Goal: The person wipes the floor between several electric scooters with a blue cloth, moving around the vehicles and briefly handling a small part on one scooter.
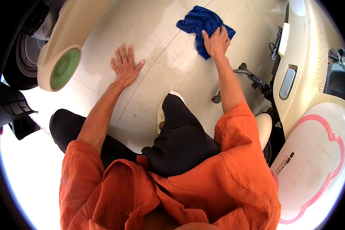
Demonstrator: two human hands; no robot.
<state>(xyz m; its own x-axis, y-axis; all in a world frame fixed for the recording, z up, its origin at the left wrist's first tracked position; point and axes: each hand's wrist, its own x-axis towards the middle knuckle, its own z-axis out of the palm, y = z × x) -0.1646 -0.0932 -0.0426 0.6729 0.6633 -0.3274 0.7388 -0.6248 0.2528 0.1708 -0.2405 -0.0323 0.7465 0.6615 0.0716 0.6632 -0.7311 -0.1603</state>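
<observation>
Cloth sits bunched under my right hand, fingers pressed on it. My left hand lies flat and empty on the floor; it could slip if the tiles are wet.

You have a crumpled dark blue cloth lying bunched on the pale floor, upper centre of the frame.

I see the cloth on the floor ahead, under my right hand. My left hand lies flat left of it; scooters flank both sides.
</observation>
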